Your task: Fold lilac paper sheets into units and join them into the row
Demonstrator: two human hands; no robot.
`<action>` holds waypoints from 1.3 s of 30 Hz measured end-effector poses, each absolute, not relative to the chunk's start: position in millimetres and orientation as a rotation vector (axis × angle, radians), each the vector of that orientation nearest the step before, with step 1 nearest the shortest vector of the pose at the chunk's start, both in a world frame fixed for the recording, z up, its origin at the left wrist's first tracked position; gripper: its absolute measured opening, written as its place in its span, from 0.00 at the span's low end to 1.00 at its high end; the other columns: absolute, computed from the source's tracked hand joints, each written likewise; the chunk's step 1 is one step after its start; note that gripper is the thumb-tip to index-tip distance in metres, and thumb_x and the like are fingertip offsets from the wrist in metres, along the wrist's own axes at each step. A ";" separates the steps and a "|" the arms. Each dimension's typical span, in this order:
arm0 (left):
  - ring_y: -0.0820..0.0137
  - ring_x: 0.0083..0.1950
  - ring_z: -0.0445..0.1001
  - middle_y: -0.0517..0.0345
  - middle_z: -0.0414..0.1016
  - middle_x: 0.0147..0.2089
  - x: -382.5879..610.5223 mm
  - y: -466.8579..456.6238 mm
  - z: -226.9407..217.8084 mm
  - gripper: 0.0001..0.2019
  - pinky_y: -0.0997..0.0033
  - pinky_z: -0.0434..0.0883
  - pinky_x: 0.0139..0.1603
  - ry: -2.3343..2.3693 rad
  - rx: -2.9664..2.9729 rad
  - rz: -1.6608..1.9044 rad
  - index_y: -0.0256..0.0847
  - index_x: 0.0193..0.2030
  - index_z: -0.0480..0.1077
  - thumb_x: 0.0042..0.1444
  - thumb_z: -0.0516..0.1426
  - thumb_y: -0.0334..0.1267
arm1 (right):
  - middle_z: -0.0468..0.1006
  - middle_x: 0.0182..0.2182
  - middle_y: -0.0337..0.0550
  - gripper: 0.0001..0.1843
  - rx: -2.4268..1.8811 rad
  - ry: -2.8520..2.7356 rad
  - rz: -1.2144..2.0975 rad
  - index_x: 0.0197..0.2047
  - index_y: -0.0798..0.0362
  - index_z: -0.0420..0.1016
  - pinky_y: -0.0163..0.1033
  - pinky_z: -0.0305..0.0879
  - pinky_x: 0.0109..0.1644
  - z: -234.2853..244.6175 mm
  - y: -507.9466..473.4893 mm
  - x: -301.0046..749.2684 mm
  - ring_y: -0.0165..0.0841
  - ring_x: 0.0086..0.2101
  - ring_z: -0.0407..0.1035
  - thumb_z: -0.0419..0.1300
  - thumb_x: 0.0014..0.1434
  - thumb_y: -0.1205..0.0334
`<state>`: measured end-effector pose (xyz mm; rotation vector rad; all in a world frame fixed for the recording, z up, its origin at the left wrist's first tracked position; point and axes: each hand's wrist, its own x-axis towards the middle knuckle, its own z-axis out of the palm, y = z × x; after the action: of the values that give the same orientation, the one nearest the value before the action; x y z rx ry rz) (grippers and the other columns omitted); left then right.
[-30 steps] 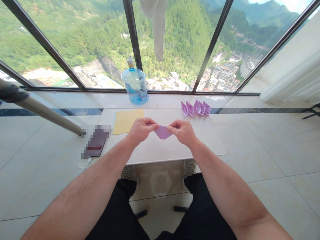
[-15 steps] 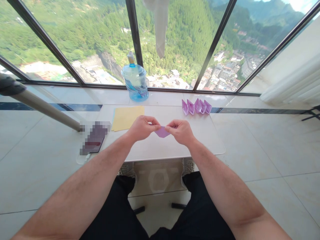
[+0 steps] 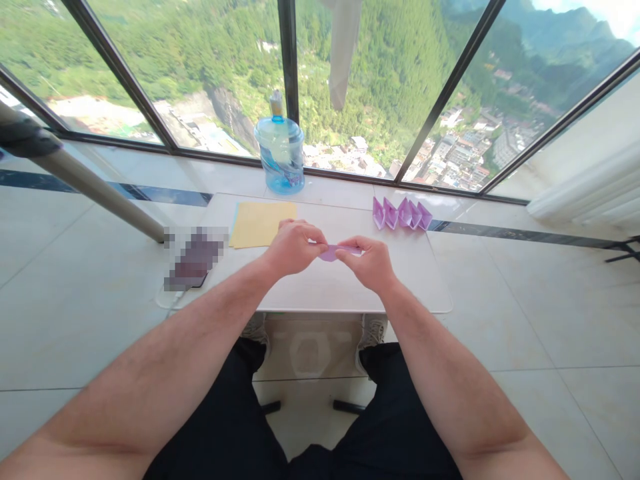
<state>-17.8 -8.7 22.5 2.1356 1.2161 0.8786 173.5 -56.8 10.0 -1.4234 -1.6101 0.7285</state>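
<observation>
Both my hands pinch a small folded purple paper just above the low white table. My left hand grips its left end with thumb and fingers closed. My right hand grips its right end the same way. The paper looks flattened and narrow between the fingertips, and much of it is hidden by my fingers. A row of several finished purple folded pieces stands at the table's far right. A stack of yellow sheets lies at the far left of the table.
A dark phone, blurred out, lies at the table's left edge. A blue water jug stands on the window ledge behind the table. A thick pole slants in from the left. Pale floor tiles surround the table; my legs are beneath it.
The purple paper has gone from a wide hanging flap to a narrow flattened strip between my fingers. My hands have come closer together, and the view has shifted slightly right.
</observation>
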 end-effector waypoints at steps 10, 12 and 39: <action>0.64 0.37 0.76 0.56 0.82 0.33 -15.4 -16.4 25.3 0.07 0.66 0.69 0.43 1.173 2.072 0.935 0.44 0.32 0.82 0.51 0.63 0.41 | 0.85 0.35 0.43 0.11 -1.367 -1.623 0.745 0.37 0.51 0.84 0.42 0.70 0.45 12.2 -56.0 176.4 0.37 0.37 0.76 0.68 0.54 0.54; 0.66 0.34 0.75 0.57 0.81 0.30 -13.9 -17.2 25.1 0.07 0.67 0.69 0.41 1.167 2.039 0.918 0.43 0.30 0.82 0.52 0.62 0.41 | 0.85 0.36 0.42 0.11 -1.321 -1.639 0.771 0.39 0.50 0.84 0.42 0.70 0.47 11.8 -56.8 176.2 0.37 0.38 0.76 0.69 0.53 0.55; 0.72 0.26 0.70 0.58 0.74 0.25 -17.5 -20.8 33.5 0.16 0.75 0.63 0.25 1.009 1.413 0.573 0.36 0.28 0.75 0.41 0.68 0.48 | 0.82 0.30 0.39 0.08 -1.125 -1.658 0.828 0.36 0.52 0.83 0.35 0.68 0.36 18.6 -64.8 177.2 0.30 0.31 0.73 0.62 0.54 0.66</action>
<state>-17.5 -20.8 33.5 1.4129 1.0085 0.5726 177.2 -64.8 18.6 -1.1252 -1.6577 0.8283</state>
